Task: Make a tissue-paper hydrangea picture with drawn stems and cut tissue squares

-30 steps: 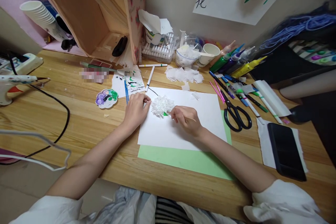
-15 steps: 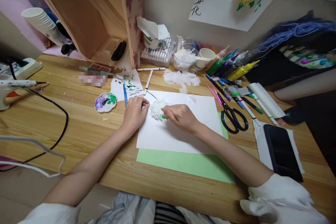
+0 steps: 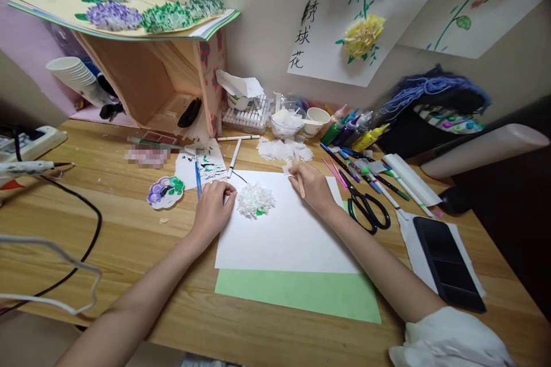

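A white paper flower [image 3: 255, 199] with many ruffled petals and a touch of green at its lower edge sits on a white sheet [image 3: 284, 246]. My left hand [image 3: 214, 209] rests at the sheet's left edge beside the flower, its fingers loosely bent, thumb apart, holding nothing. At the sheet's upper edge, my right hand [image 3: 313, 186] is closed around a thin wooden stick [image 3: 301, 186]. Its fingertips are by a small white paper piece [image 3: 287, 167]; whether they touch it I cannot tell. Beyond lies a pile of white paper pieces [image 3: 284, 149].
Green paper [image 3: 297, 295] lies under the sheet. Black scissors [image 3: 368, 206], several markers [image 3: 379, 180] and a black tray [image 3: 447, 264] are at right. A flower-shaped paint palette [image 3: 165, 191], paintbrushes [image 3: 198, 175] and a glue gun [image 3: 30, 169] are at left.
My right hand has moved from the flower up and right to the sheet's upper edge, uncovering the flower. My left hand stays at the sheet's left edge. The camera view has tilted upward.
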`<state>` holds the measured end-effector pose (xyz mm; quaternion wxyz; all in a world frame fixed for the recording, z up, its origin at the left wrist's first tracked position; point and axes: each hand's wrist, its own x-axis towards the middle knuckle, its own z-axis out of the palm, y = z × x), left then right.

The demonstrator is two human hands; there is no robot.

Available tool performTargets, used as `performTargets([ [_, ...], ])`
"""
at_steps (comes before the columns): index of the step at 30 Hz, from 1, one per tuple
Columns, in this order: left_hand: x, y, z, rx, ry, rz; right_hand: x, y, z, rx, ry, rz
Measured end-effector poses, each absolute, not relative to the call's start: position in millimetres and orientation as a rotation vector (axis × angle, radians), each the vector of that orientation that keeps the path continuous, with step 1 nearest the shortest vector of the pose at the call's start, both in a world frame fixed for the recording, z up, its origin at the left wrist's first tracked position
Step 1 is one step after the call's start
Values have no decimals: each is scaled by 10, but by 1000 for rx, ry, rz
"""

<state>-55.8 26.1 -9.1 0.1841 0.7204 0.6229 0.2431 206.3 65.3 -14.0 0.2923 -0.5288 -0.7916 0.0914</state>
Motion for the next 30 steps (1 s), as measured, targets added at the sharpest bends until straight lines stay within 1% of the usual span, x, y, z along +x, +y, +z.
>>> performTargets([
  [4, -566, 259, -93, 2019, 1725, 712, 1983, 707, -107, -1382, -2149, 180],
  [6, -557, 241, -69, 2012, 1713, 760, 1954, 656, -19, -1353, -2047, 262],
  [8, -534, 202, -21, 2018, 1696, 843, 1918, 540, 83, -1317, -1876, 460],
  [11, -473, 98, 83, 2076, 1571, 916, 1844, 293, 196, -1224, -1654, 907],
  [14, -395, -25, 172, 2145, 1330, 840, 1769, 67, 204, -1098, -1530, 1308],
  [17, -320, -114, 198, 2116, 1166, 744, 1722, -61, 128, -1040, -1450, 1484],
  [20, -273, -146, 169, 2049, 1129, 725, 1701, -99, 48, -1057, -1405, 1494],
  [24, -258, -150, 122, 2054, 1192, 711, 1708, -118, -29, -1108, -1392, 1417],
  [28, -254, -158, 95, 2160, 1339, 671, 1757, -197, -113, -1055, -1330, 1254],
  [30, -249, -159, 81, 2192, 1416, 656, 1781, -244, -138, -1010, -1410, 1160],
])
